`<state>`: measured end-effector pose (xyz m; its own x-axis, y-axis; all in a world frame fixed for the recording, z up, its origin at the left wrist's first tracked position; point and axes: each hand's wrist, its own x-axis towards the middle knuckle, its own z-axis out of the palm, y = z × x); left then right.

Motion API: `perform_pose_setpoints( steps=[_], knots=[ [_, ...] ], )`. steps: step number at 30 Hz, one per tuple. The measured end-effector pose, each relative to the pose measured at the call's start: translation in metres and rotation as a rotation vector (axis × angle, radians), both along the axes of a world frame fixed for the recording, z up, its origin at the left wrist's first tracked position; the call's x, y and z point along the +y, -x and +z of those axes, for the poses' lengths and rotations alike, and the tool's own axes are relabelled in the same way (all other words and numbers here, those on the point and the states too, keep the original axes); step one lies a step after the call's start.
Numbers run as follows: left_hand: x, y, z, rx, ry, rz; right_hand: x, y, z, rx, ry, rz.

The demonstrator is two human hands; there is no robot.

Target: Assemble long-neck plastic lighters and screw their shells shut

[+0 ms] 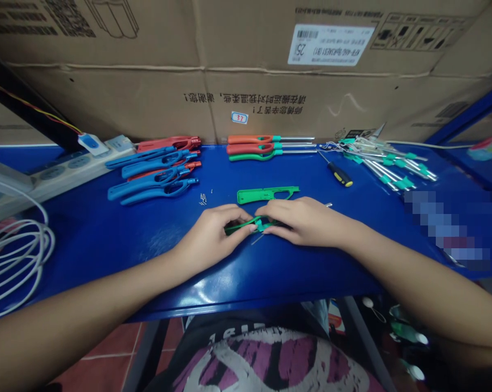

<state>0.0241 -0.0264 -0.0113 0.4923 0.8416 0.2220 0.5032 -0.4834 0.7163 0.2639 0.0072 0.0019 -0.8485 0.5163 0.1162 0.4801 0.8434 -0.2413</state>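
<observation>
My left hand (225,231) is closed round the left part of a green lighter housing (243,224), low over the blue table. At the other end, my right hand (299,220) pinches the same piece near a teal trigger part (262,224). A metal tip pokes out past the right hand's knuckles, and a thin wire or pin hangs below the trigger part. Just beyond my hands lies another green housing half (262,195), its inner side up. Small screws (203,199) are scattered to its left.
Blue and red housings (160,182) are piled at the left beside a power strip (78,163). Three lighters (254,148), a screwdriver (339,174) and metal rods with teal parts (388,160) lie at the back. A cardboard box (148,103) stands behind; coiled white cable (21,256) is at left.
</observation>
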Motion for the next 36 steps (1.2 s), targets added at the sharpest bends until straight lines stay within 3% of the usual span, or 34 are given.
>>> perform_pose_setpoints(
  steps=[15, 19, 22, 26, 30, 36],
  knots=[
    [0.002, 0.002, 0.000, 0.036, -0.052, -0.005, -0.003, -0.002, 0.007, -0.084, -0.087, -0.024],
    [0.004, 0.004, -0.002, 0.075, -0.094, 0.007, 0.010, -0.013, 0.011, 0.085, -0.080, -0.091],
    [0.004, 0.006, -0.003, 0.155, -0.158, -0.005, 0.042, -0.043, 0.010, 0.242, -0.179, -0.386],
    [0.001, 0.007, 0.000, 0.300, -0.232, -0.027, 0.088, -0.107, 0.006, 0.199, -0.292, -1.024],
    [-0.005, 0.008, 0.006, 0.384, -0.256, -0.052, 0.106, -0.154, -0.004, 0.162, -0.331, -1.237],
    [-0.010, 0.009, 0.008, 0.423, -0.255, -0.073, 0.110, -0.165, -0.026, 0.097, -0.279, -1.366]
  ],
)
